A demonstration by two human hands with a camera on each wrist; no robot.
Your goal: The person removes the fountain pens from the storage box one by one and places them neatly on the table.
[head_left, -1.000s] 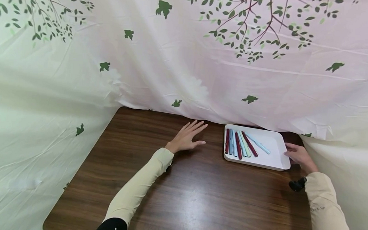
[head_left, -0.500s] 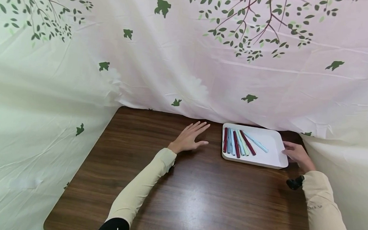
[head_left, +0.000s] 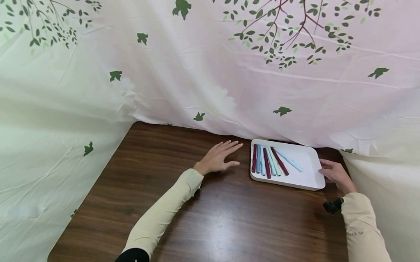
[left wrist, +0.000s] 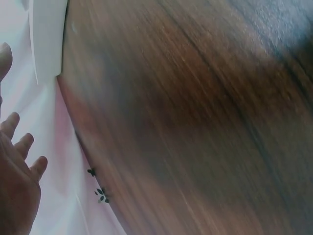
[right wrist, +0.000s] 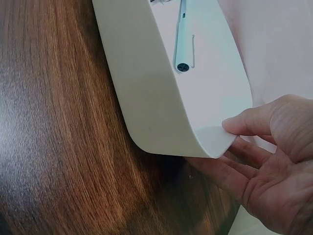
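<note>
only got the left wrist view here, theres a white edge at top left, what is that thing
Observer: It's a white tray; the head view shows pens lying in it.
Operator: anyone holding it
Observer: Yes. The right wrist view shows the right hand gripping one end of it, thumb at the rim.
Operator: how many dark red pens
Observer: Three dark red pens show in the head view.
</note>
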